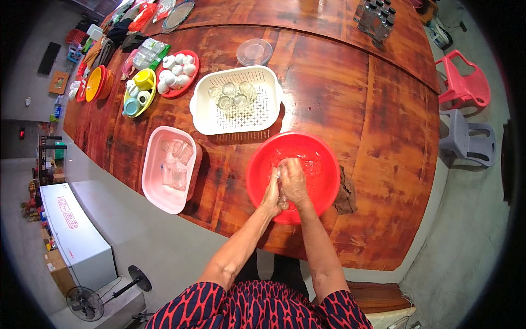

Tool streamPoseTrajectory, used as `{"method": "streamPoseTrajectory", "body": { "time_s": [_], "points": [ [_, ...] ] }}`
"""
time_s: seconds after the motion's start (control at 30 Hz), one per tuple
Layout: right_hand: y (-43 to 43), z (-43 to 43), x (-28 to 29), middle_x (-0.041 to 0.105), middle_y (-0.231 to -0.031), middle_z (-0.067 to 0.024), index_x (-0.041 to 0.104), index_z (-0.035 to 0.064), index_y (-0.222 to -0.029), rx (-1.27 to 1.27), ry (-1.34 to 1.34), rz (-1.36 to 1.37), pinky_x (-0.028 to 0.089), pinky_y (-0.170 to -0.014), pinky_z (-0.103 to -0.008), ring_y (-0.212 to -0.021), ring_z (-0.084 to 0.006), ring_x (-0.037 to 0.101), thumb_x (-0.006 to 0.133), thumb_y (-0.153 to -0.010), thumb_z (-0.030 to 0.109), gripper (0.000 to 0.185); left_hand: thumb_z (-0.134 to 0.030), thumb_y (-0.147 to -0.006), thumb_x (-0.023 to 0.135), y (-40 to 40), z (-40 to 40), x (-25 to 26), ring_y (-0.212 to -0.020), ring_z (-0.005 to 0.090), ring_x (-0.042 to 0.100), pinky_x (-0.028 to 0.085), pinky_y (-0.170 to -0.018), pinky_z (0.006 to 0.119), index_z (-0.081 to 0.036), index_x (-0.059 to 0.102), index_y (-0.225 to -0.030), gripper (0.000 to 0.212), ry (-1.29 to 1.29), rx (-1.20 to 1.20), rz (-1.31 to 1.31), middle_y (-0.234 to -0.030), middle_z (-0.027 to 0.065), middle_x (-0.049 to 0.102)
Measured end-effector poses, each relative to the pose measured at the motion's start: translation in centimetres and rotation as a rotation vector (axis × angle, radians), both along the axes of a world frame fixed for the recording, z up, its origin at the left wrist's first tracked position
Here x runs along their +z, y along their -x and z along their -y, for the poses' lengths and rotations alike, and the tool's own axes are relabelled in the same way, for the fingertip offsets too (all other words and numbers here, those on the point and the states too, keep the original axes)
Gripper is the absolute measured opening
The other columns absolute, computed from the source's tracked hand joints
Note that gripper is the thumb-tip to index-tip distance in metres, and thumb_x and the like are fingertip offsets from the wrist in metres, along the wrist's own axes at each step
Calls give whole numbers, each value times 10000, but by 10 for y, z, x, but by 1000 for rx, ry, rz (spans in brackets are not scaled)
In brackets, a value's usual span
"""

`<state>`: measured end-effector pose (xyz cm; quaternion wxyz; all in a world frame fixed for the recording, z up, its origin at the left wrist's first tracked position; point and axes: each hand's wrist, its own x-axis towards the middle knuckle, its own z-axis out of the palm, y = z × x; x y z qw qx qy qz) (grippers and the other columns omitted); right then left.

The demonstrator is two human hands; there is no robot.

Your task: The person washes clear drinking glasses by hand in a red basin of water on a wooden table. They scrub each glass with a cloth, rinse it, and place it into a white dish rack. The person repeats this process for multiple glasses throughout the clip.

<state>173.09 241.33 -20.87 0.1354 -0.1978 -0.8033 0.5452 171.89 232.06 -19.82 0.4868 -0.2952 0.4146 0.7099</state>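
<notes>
Both hands are over a red plastic basin (324,181) that holds water. My left hand (271,191) grips a clear glass vessel (283,197) from the left side. On its other side my right hand (293,181) is closed around the upper part of the same glass, hiding much of it. Beyond the basin, a white plastic draining basket (205,119) carries several clear glasses (239,100). At the left stands a pink plastic tub (148,177) with several clear glasses (167,170) lying in it. A brown cloth (346,193) lies against the basin's right side.
A round clear lid (254,52) lies behind the basket. Further left are a red plate (193,55) of white cups and a yellow plate (150,98) of mixed cups. Several dark-capped bottles (374,22) stand at the far right of the wooden table (394,164).
</notes>
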Motion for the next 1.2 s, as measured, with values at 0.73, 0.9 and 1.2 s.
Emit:
{"method": "streamPoseTrajectory", "body": {
  "time_s": [0.73, 0.9, 1.2],
  "points": [
    [-5, -19, -14, 503, -846, -150, 540, 24, -835, 132, -136, -83, 387, -725, -405, -820, -318, 474, 503, -747, 26, 95, -692, -792, 429, -8, -2, -10, -669, 168, 601, 440, -397, 250, -150, 486, -1061, 608, -35, -187, -27, -775, 64, 595],
    [-16, -34, -52, 508, -898, -180, 549, 49, -861, -193, -578, 275, 433, -714, -458, -917, -353, 477, 570, -743, 57, 120, -631, -696, 634, 0, 8, -34, -636, 186, 594, 455, -435, 294, -153, 491, -1009, 589, 120, 30, -35, -780, 62, 597],
    [-65, 30, -22, 580, -957, -134, 555, 8, -1042, -97, 59, 12, 475, -735, -346, -916, -296, 560, 514, -697, -60, 353, -753, -762, 358, -2, 18, -82, -974, 286, 558, 459, -846, 447, -18, 507, -1104, 825, 20, 363, 312, -1034, 145, 583]
  ]
}}
